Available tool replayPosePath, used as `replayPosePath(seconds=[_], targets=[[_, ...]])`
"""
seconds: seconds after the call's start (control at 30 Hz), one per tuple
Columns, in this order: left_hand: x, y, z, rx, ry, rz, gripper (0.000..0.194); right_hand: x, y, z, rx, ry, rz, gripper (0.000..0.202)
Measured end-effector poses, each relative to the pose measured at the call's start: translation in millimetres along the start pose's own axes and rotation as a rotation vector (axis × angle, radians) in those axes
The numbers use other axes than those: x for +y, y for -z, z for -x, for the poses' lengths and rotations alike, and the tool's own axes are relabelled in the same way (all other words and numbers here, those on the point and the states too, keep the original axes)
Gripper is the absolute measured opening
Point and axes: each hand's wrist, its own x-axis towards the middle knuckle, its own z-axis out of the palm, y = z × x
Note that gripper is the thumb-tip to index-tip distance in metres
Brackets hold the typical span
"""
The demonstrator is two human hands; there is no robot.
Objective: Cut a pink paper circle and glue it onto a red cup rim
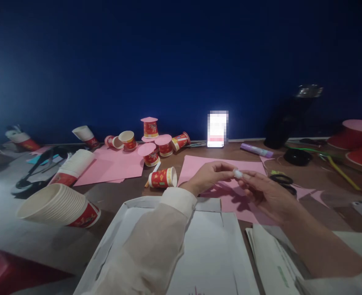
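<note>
A small white, soft-looking piece (237, 173) is pinched between both hands, above a sheet of pink paper (196, 166); its kind is too small to make out. My left hand (210, 175) comes in from the left in a pale sleeve, thumb and fingers closed on one side of the piece. From the right, my right hand (262, 190) grips the other side with its fingertips. Left of my left wrist lies a red paper cup (162, 178) on its side. Black-handled scissors (281, 179) rest just beyond my right hand, partly hidden by it.
A white box lid (208, 254) lies in front of me. Stacked paper cups (60, 207) lie at left. Red cups with pink paper discs (149, 155) stand behind. A purple tube (256, 150), black tape roll (297, 156) and lit screen (217, 129) are at the back.
</note>
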Motion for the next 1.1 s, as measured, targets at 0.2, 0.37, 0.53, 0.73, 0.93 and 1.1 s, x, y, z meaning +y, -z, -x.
replayPosePath(seconds=[0.2,0.37,0.53,0.73,0.93,1.1], targets=[[5.3,-2.3,3.1,0.004,0.024,0.001,0.041,-1.6,-1.1,0.9,0.005,-0.02,-0.028,0.016],[6.7,-2.7,2.9,-0.001,0.021,-0.007,0.04,-2.0,0.4,0.1,0.007,-0.034,-0.069,0.016],[5.7,-1.2,1.9,-0.015,-0.016,-0.058,0.039,-1.9,1.5,-0.8,0.011,-0.051,-0.062,0.016],[7.1,-1.9,3.2,-0.019,0.022,-0.123,0.035,-2.9,0.5,1.7,-0.014,0.013,0.046,0.017],[6.7,-2.7,3.3,-0.021,0.024,-0.136,0.033,-3.0,1.4,1.1,-0.031,0.046,0.103,0.019],[5.2,-2.3,2.4,-0.024,0.0,-0.131,0.031,-0.9,2.8,-1.2,-0.011,0.054,0.063,0.017]])
